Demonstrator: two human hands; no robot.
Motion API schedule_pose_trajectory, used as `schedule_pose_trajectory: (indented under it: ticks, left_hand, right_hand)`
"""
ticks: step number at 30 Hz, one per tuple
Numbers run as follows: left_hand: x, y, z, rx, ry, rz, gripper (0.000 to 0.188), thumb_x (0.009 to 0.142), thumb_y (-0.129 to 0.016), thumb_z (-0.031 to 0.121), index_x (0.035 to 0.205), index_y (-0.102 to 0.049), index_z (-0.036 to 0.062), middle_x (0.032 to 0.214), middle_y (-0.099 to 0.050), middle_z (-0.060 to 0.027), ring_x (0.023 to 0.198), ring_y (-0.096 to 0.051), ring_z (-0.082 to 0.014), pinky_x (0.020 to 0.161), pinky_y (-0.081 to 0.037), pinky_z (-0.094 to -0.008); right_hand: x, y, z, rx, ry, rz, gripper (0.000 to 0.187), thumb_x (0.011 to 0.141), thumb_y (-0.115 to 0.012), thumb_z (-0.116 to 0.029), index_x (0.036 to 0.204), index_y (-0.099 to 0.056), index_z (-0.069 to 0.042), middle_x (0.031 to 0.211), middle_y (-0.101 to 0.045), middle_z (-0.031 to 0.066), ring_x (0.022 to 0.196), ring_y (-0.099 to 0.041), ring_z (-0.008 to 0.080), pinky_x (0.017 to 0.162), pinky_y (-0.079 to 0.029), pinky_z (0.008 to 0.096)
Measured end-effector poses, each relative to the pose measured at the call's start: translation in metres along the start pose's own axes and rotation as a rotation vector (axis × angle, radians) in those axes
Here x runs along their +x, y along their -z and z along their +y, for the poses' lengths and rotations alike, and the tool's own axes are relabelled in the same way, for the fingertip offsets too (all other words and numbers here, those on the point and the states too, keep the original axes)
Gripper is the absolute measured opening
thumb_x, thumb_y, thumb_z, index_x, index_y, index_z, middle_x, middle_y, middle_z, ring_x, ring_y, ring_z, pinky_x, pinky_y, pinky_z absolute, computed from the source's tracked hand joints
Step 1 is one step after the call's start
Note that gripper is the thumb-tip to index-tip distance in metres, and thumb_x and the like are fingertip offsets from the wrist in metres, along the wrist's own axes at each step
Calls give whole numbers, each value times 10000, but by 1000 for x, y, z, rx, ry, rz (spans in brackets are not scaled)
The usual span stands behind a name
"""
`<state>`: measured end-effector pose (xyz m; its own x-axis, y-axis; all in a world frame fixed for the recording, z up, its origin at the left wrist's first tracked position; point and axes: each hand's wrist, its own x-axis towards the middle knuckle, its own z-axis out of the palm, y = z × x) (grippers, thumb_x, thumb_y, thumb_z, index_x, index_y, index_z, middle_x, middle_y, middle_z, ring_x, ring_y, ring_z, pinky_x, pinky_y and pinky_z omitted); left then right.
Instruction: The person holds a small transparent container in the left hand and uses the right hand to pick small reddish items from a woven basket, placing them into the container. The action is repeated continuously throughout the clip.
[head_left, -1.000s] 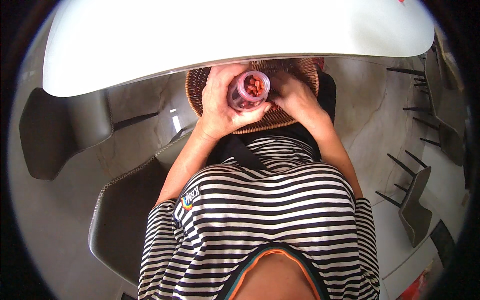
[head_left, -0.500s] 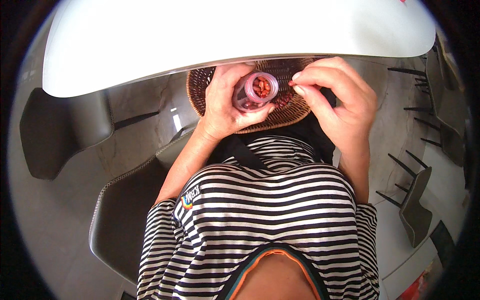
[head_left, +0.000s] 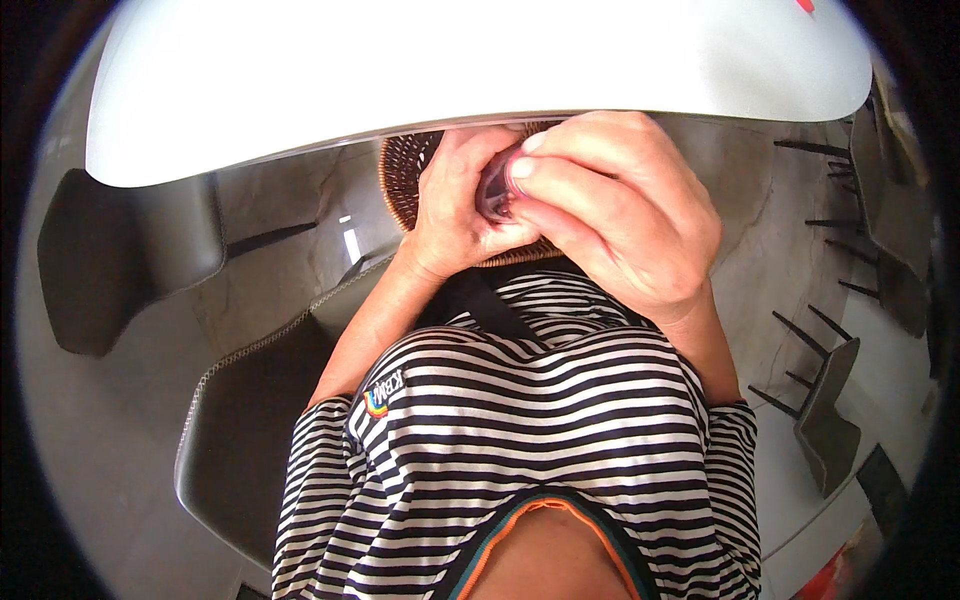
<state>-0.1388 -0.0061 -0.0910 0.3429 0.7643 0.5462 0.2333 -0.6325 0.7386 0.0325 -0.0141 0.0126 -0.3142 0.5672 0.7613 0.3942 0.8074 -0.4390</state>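
Covering clear jar [head_left: 494, 190]: right hand [head_left: 610, 215]; wicker basket [head_left: 405, 175] beneath.

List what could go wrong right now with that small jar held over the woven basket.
1. The small clear jar is pinched between the left hand and the right hand in the air, not resting on anything; a slip could drop it.
2. The woven basket beneath covers only part of the lap, so spilled contents might land on the striped shirt or the floor.
3. The right hand hides the jar's mouth, so aim is hard to judge.
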Motion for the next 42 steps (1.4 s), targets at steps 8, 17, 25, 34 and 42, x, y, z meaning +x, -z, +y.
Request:
schedule_pose_trajectory:
  ticks: [8, 17, 25, 34, 42]
  left_hand:
    - [1, 4, 6, 81, -32, 76, 716, 590, -898, 263, 1171, -535, 56, 1082, -608, -120, 976, -594, -290, 837, -501, -381]
    - [-1, 3, 3, 70, -62, 97, 729, 580, -896, 254, 1179, -530, 56, 1066, -614, -128, 969, -603, -314, 830, -512, -400]
    - [-2, 2, 6, 15, -21, 79, 712, 569, -903, 268, 1154, -553, 63, 1059, -614, -121, 965, -601, -307, 814, -519, -389]
    - [3, 2, 7, 79, -61, 60, 727, 559, -911, 268, 1156, -551, 61, 1068, -621, -121, 955, -609, -297, 794, -524, -380]
    - [1, -1, 2, 30, -39, 50, 729, 554, -914, 261, 1154, -551, 62, 1063, -621, -118, 953, -608, -298, 796, -523, -376]
  right_hand:
    - [-70, 12, 40, -313, -297, -200, 192, 744, -733, -29, 924, -667, -16, 893, -636, 107, 768, -634, 281, 672, -529, 365]
    - [-99, -43, 83, -378, -529, -556, 366, 844, -527, -79, 1204, -589, -52, 1191, -591, 158, 1170, -528, 327, 953, -457, 414]
    - [-135, -22, 77, -482, -450, -638, 248, 789, -535, -54, 1014, -633, -20, 1007, -605, 133, 980, -591, 321, 829, -504, 422]
    - [-128, -13, 61, -242, -620, -712, 110, 785, -581, -60, 849, -649, -1, 883, -646, 168, 841, -637, 360, 741, -527, 448]
    - [-135, -21, 63, -185, -612, -723, 98, 771, -612, -98, 810, -676, -34, 828, -650, 180, 796, -646, 368, 696, -525, 467]
